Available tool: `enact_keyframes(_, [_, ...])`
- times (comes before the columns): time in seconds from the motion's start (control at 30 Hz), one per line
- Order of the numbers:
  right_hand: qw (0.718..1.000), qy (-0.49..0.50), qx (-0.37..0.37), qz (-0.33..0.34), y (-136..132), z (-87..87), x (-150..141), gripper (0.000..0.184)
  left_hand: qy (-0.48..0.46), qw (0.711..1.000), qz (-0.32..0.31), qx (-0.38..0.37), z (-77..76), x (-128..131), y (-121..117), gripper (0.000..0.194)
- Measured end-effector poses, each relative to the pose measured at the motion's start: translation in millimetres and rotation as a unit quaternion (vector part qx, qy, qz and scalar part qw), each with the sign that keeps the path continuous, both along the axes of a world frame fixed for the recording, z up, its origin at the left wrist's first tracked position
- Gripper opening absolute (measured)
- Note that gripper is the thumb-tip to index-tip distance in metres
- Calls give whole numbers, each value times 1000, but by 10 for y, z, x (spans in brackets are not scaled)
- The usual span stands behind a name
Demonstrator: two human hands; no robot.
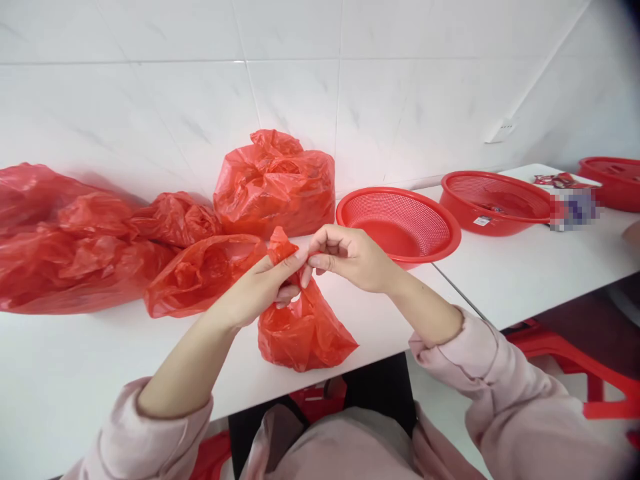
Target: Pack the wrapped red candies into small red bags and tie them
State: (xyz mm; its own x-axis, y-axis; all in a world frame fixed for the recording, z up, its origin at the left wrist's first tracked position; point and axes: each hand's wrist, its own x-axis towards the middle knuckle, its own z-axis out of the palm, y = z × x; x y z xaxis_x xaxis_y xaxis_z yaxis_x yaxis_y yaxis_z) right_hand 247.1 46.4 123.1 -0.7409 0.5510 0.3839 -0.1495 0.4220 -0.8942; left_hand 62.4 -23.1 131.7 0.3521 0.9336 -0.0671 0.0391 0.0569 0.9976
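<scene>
A small filled red plastic bag (305, 333) rests near the front edge of the white table (75, 373). Both my hands pinch its gathered handles above it. My left hand (265, 283) grips the twisted top from the left, fingers closed. My right hand (345, 257) pinches the same handles from the right, fingers curled shut. A tuft of red plastic sticks up between the two hands.
Several red plastic bags lie along the tiled wall: a large pile (55, 247) at left, an open bag (200, 273), a full tied bag (277, 183). Red mesh baskets (400, 223) (493, 200) (613, 180) stand to the right. Red stools (565, 360) sit below.
</scene>
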Motion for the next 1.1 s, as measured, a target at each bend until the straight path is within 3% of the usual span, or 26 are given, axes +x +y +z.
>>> enact_keyframes(0.17, [988,42,59,-140,-210,108,281,11,-72,994,83,8,-90,-74,21,31])
enact_keyframes(0.23, [993,-1,81,-89,-328,166,400,9,-91,993,73,-7,-92,-122,9,28])
enact_keyframes(0.33, [987,-80,116,79,-407,186,452,10,-82,995,50,-15,-70,-156,-15,27])
enact_keyframes(0.4, [990,-41,111,77,-356,136,379,9,-58,998,38,8,-59,-147,-19,23])
enact_keyframes(0.53, [994,65,41,-81,-134,-69,88,17,9,999,11,51,-55,-97,-10,19])
enact_keyframes(0.77, [996,-2,-58,-72,-81,-416,-146,26,117,983,13,139,-125,-84,-39,12])
enact_keyframes(0.87, [992,2,-100,-73,-134,-506,-151,22,210,948,60,231,-239,-59,-32,12])
enact_keyframes(0.97, [982,16,-176,-62,-202,-578,-185,22,349,850,181,351,-366,22,-36,20])
enact_keyframes(1.03, [972,18,-232,-18,-237,-616,-206,25,399,792,229,401,-425,69,-52,23])
enact_keyframes(1.1, [965,-1,-262,23,-242,-638,-207,23,388,791,234,410,-449,80,-75,24])
